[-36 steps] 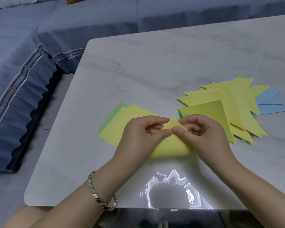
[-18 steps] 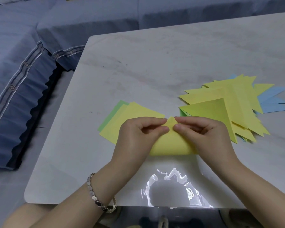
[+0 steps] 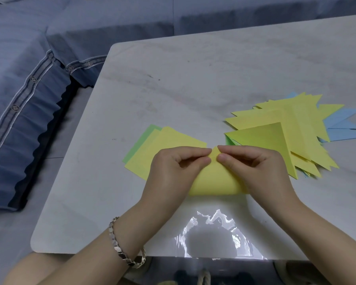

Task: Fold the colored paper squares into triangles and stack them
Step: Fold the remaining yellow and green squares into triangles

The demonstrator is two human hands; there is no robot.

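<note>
Seen from the head-worn camera, a person folds a yellow paper square on a pale marble-patterned table. The sheet is doubled over toward the far side, with its rounded, uncreased fold lying along the near edge and its two corners meeting at a point between the hands. The left hand pinches that tip from the left with curled fingers and thumb. The right hand pinches it from the right in the same way, so the two thumbs nearly touch. A silver link bracelet circles the left wrist. Just behind the left hand lies a small pile of flat unfolded squares, yellow on top, with a green sheet showing at its far left edge. To the right, near the right hand, sits a fanned stack of folded triangles. A yellow-green triangle tops it, with more yellow ones beneath and blue triangles poking out on the far right. A bright patch of reflected light glares on the table's near edge. A blue fabric-covered sofa with buttoned trim runs along the left and far sides of the table.
</note>
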